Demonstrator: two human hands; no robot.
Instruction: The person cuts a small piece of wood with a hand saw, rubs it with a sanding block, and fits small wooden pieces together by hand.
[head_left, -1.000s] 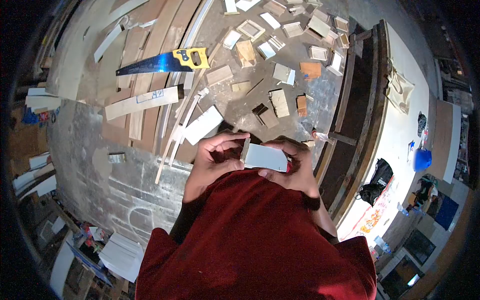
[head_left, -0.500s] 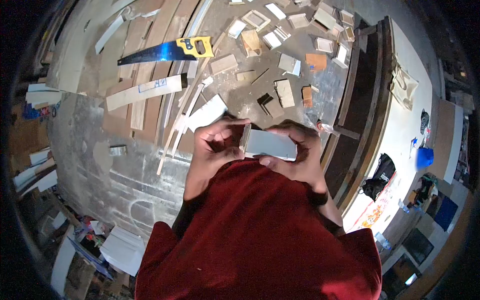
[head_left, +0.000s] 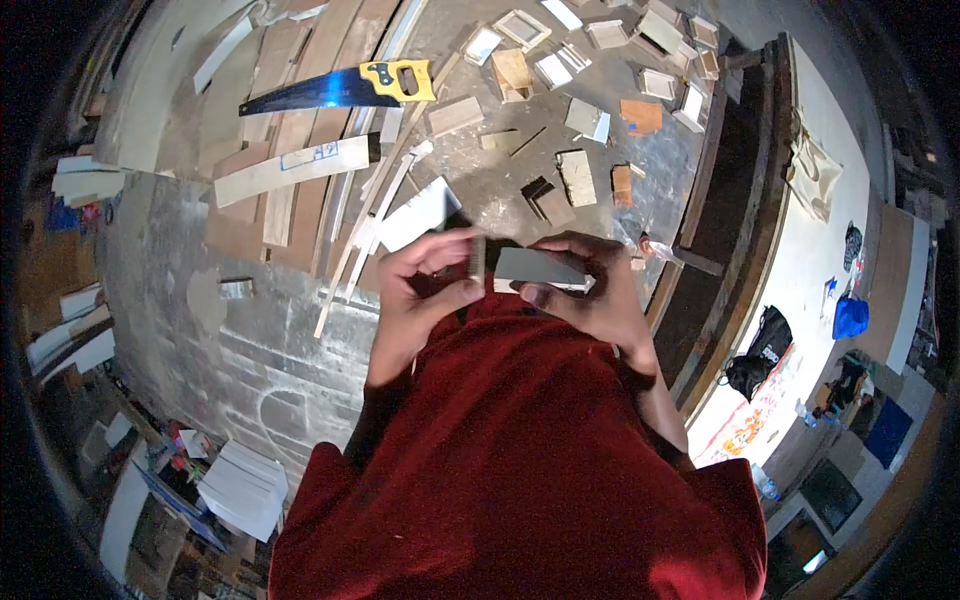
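Note:
My right hand (head_left: 595,290) grips a small block (head_left: 540,266) with a grey top face and a pale side, thumb at the near edge. My left hand (head_left: 428,290) pinches a thin wooden strip (head_left: 478,262) upright between thumb and fingers; it is slightly blurred. A narrow gap separates the strip from the block's left end. Both hands are close in front of the dark red shirt (head_left: 520,430). Just beyond my left hand lies a white board (head_left: 418,214).
A yellow-handled handsaw (head_left: 395,82) lies on long planks at upper left, above a marked wood piece (head_left: 295,170). Several small wooden frames and blocks, including an orange one (head_left: 640,117), are scattered ahead. A tape roll (head_left: 237,288) lies left. A white-topped table (head_left: 800,250) stands right.
The wooden strip in my left hand has come away from the block's left end, leaving a gap. My left hand has shifted slightly left; my right hand keeps its hold on the block.

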